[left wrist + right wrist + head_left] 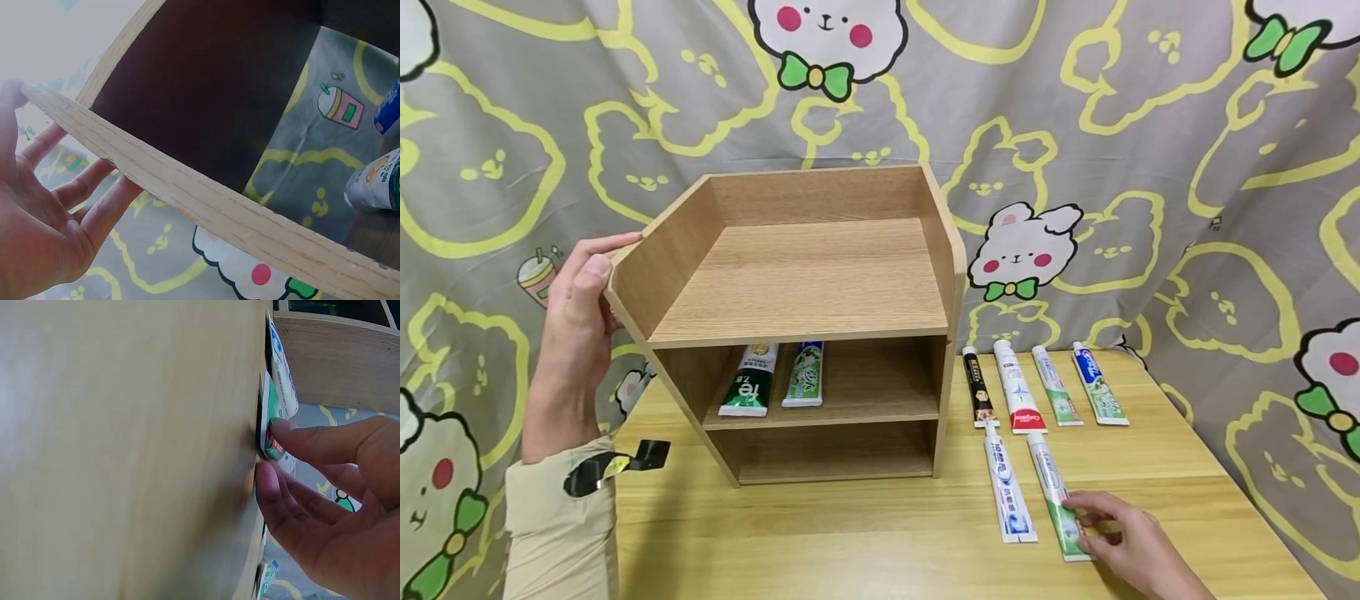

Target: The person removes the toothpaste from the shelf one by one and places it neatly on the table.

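Note:
My left hand (576,308) holds the upper left side panel of a small wooden shelf (820,275); in the left wrist view the thumb is on one side of the board's edge and the fingers on the other. At the lower right, my right hand (1127,537) pinches the lower end of a white and green toothpaste tube (1054,492) lying on the table. The right wrist view has the thumb on the tube's face and a fingertip at its edge. Beside it lies a white and blue toothpaste tube (1009,492). Two tubes, one green and white (752,383) and one green and blue (807,375), lie on the shelf's middle level.
Behind lie a black tube (977,387), a red and white Colgate tube (1019,392), a small green and white tube (1057,387) and a blue and green tube (1099,387). A patterned curtain (1150,125) hangs behind the wooden table (850,542).

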Demonstrator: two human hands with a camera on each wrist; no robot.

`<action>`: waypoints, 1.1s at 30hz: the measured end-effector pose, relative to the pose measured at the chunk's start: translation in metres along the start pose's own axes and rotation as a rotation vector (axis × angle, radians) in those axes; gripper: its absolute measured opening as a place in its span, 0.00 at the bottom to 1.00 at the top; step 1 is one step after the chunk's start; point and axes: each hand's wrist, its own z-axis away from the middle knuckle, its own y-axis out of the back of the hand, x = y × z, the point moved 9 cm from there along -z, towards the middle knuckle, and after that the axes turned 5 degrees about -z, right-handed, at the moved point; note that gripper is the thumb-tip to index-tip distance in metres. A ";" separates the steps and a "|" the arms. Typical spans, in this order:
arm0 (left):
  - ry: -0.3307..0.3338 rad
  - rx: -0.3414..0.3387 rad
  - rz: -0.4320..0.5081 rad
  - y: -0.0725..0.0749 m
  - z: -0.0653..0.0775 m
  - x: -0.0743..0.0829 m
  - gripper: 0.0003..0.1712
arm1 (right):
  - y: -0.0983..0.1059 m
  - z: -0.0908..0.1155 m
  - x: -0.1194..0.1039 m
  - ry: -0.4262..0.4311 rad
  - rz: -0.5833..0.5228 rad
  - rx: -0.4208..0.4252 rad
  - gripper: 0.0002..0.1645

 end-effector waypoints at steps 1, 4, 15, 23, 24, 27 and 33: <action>0.000 -0.001 0.000 0.000 0.000 0.000 0.24 | 0.000 0.000 -0.001 0.008 0.001 -0.001 0.25; 0.003 -0.001 0.001 0.000 0.000 0.000 0.24 | 0.000 0.001 -0.001 0.013 -0.002 -0.007 0.24; 0.012 -0.007 0.020 0.000 0.001 -0.001 0.24 | 0.005 -0.001 -0.002 -0.047 -0.037 -0.015 0.24; 0.020 0.007 0.005 0.000 0.002 -0.002 0.24 | 0.012 0.002 -0.031 0.065 0.001 0.074 0.18; 0.021 0.007 0.005 0.000 0.002 -0.002 0.24 | 0.013 0.002 -0.035 0.086 0.004 0.086 0.17; 0.022 0.005 0.005 0.000 0.002 -0.002 0.24 | 0.013 0.004 -0.050 0.137 -0.007 0.122 0.16; 0.021 -0.001 -0.002 0.000 0.001 -0.001 0.24 | 0.012 0.010 -0.088 0.296 -0.052 0.174 0.17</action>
